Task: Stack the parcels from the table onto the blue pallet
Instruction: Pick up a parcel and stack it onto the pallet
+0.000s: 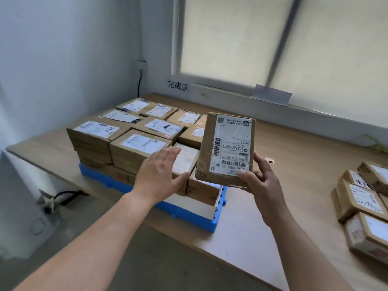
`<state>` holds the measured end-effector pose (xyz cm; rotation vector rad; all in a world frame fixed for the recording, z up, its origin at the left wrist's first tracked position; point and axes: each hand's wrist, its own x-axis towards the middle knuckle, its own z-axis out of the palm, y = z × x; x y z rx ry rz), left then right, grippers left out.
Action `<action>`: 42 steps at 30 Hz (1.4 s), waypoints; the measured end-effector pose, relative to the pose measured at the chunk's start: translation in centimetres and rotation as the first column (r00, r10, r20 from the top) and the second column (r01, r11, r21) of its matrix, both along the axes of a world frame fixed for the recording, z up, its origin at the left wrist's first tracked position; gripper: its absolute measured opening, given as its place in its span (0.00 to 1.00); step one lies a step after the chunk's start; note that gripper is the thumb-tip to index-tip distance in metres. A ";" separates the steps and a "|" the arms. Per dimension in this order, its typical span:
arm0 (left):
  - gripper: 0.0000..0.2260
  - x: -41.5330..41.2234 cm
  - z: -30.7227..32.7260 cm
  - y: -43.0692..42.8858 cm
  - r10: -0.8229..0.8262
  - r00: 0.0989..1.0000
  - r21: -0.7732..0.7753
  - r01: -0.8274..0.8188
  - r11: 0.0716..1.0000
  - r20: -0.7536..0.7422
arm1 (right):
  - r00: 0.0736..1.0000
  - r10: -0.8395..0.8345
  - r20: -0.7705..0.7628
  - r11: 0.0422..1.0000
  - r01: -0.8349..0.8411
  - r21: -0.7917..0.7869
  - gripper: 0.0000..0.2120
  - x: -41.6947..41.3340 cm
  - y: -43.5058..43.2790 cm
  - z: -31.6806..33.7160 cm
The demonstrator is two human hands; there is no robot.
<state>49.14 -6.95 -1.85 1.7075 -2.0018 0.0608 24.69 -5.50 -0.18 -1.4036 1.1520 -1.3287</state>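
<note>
Parcel (pixel 227 150) with the white label is tilted up over the near right corner of the blue pallet (pixel 92 175), right grip (pixel 262 181) clamped on its bottom edge. Left grip (pixel 159 173) is flat, fingers straight, on a stacked box (pixel 184 160). The pallet's packed with boxes, and more parcels (pixel 361 198) sit on the surface (pixel 294 143) off to the right.

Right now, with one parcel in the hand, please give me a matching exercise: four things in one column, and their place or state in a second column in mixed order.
Things
1. left hand
2. held parcel
3. blue pallet
4. loose parcels

Places or states
A. lies under the stacked parcels
B. wait at the right edge of the table
C. open, fingers straight, at a parcel of the stack
D. gripped by the right hand, label facing the camera

Pairs: 1-C, 2-D, 3-A, 4-B
</note>
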 end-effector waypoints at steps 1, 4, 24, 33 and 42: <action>0.33 0.9 0.1 -0.4 0.016 1.000 0.001 -0.016 1.000 0.009 | 1.000 0.012 0.005 1.000 -0.012 0.005 0.28 0.9 -0.7 0.2; 0.34 3.0 0.7 -2.0 0.049 0.998 0.003 -0.049 0.999 0.032 | 0.998 0.064 -0.003 0.998 -0.064 0.006 0.31 3.5 -3.0 0.8; 0.35 13.5 4.0 -19.8 0.116 0.978 -0.015 -0.115 0.993 0.176 | 0.994 0.102 0.040 0.994 -0.103 0.038 0.37 14.2 -23.1 2.7; 0.37 19.4 3.7 -25.7 0.094 0.983 0.021 -0.099 0.995 0.156 | 0.991 0.088 0.099 0.987 -0.100 0.126 0.28 19.5 -28.0 2.5; 0.26 27.9 4.2 -33.0 -0.029 0.996 0.078 0.022 0.997 0.089 | 0.996 -0.023 0.091 0.971 0.000 0.237 0.23 28.1 -33.0 1.7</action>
